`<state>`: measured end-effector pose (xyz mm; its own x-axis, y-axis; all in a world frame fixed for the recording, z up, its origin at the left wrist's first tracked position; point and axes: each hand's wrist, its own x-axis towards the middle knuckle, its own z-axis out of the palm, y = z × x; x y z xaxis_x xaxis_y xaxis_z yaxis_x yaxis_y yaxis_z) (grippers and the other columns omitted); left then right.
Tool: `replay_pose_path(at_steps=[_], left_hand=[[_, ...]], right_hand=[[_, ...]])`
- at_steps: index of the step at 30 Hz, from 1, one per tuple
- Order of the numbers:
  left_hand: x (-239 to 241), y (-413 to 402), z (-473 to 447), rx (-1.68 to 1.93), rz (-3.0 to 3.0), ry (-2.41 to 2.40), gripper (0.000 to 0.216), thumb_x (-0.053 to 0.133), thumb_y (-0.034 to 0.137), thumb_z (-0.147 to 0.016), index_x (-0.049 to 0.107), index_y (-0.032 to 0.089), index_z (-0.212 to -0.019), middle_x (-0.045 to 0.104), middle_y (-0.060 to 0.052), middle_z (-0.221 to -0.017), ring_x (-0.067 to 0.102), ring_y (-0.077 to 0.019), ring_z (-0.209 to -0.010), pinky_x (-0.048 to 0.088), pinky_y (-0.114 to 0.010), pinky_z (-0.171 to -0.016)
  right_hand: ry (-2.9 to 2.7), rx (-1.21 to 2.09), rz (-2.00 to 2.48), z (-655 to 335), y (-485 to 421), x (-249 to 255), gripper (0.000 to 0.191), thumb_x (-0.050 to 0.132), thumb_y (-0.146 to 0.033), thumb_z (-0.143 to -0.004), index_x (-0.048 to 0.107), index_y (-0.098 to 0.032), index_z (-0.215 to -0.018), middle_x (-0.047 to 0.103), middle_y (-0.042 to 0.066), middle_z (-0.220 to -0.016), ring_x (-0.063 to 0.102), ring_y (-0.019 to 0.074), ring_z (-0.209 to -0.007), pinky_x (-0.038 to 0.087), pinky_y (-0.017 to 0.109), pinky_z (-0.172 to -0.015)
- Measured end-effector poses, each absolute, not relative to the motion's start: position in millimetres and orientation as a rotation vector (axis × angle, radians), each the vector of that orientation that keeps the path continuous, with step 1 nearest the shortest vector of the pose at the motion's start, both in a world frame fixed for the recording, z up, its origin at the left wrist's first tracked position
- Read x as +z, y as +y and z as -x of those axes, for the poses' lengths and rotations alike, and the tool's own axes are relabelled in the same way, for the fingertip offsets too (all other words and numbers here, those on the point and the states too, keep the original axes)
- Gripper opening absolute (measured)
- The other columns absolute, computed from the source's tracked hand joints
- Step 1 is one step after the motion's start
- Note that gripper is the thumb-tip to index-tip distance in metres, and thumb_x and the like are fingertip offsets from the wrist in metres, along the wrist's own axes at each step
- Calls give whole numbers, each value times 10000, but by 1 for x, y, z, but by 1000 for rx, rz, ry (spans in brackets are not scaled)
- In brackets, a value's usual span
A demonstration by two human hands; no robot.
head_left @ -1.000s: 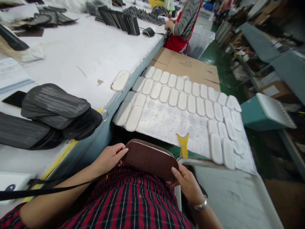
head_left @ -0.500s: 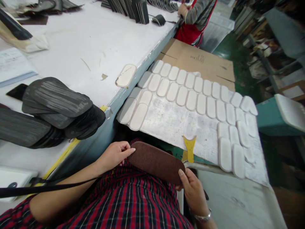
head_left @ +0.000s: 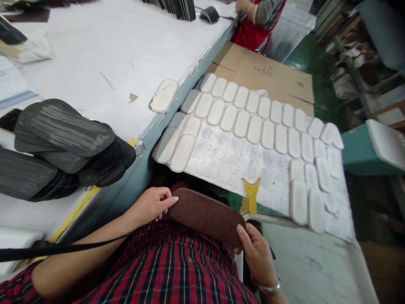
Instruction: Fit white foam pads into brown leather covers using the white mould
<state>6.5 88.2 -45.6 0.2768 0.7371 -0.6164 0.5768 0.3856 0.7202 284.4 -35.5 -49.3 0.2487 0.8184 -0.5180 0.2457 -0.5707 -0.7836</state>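
Note:
A dark brown oval leather piece (head_left: 207, 215) is stretched between my two hands, close in front of my plaid shirt. My left hand (head_left: 155, 203) pinches its left end between thumb and fingers. At the opposite end my right hand (head_left: 253, 242) grips with the thumb on top and the fingers underneath. The piece tilts down toward the right, its textured brown face up. Whatever lies on its underside is hidden.
Dark oval pieces (head_left: 63, 131) are stacked on the white table (head_left: 79, 55) at left. Many pale oval pieces (head_left: 228, 118) lie in rows on a board (head_left: 221, 150), near a yellow forked piece (head_left: 252, 194). Beyond the cardboard (head_left: 262, 71) stands a person in red (head_left: 253, 33).
The camera view has shifted slightly, so the table and its stacks sit a little further left and higher. Both hands keep the same hold on the brown leather piece.

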Motion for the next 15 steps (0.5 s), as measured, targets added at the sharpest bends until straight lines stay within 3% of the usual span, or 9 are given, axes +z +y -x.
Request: replay_pose_path(at_steps=[15], left_hand=[[-52,95,-4,39,-1218,1456,431,571,602,-654,467,189,-587,465,53,-436,427,-95,-353,344,-190,-346]], right_hand=[[-876,1298,1988,-288,-35,-52,391,433,-501,-845,431,-183,-616,484,-52,-450,490,80,-345,347,164,-348]])
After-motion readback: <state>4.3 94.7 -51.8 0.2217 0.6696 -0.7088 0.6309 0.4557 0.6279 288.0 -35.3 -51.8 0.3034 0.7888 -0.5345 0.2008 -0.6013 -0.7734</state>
